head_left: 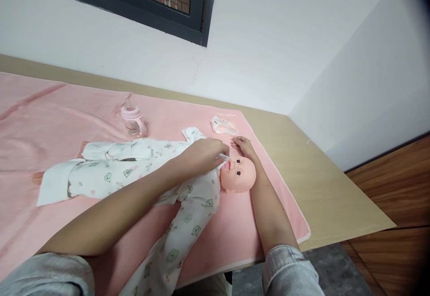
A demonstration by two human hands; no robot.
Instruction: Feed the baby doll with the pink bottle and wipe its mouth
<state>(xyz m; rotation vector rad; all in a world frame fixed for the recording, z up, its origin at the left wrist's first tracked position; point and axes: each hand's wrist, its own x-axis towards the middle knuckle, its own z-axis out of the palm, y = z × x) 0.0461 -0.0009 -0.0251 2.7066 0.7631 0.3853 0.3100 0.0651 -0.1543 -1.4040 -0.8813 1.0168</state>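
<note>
A baby doll lies on its back on a pink blanket, head to the right, dressed in a white printed outfit. My left hand is closed over the doll's chest, gripping a thin white stick whose tip is at the doll's mouth. Whether the stick is a swab or something else, I cannot tell. My right hand rests beyond the top of the doll's head, fingers stretched out on the blanket and holding nothing. The right forearm runs alongside the head.
A pink-lidded baby bottle stands upright behind the doll's legs. Near the blanket's far right corner lies a small clear packet. The wooden tabletop extends to the right, and a white wall with a dark-framed window rises behind.
</note>
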